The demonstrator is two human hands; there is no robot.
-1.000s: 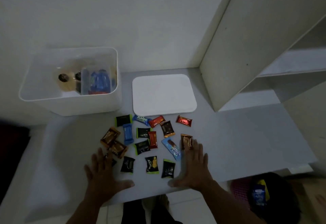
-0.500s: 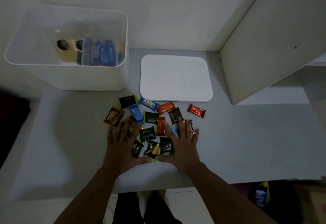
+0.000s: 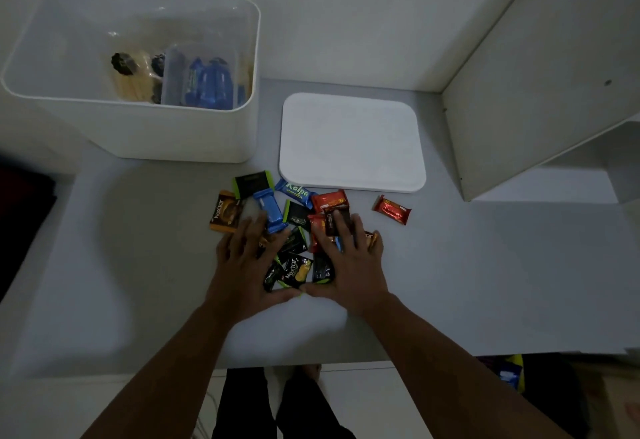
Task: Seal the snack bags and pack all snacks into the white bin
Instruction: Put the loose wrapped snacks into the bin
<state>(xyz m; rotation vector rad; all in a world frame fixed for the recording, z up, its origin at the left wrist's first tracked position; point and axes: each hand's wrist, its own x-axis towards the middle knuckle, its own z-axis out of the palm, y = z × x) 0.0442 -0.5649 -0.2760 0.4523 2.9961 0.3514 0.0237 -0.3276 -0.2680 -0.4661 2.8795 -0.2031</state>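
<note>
Snacks (image 3: 294,227) are pressed together on the tabletop (image 3: 485,265) by both hands. The left hand (image 3: 242,265) and right hand (image 3: 349,265) are laid flat, fingers straight, nothing grasped.

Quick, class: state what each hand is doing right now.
Left hand: open, fingers flat on the snack packets.
Right hand: open, fingers flat on the packets.

Left hand (image 3: 247,267): flat, fingers spread over snack pile (image 3: 294,227).
Right hand (image 3: 348,265): flat, thumbs nearly touching.
Red bar (image 3: 392,209): apart, beyond right fingertips.
White bin (image 3: 187,134): beyond left fingertips.
</note>
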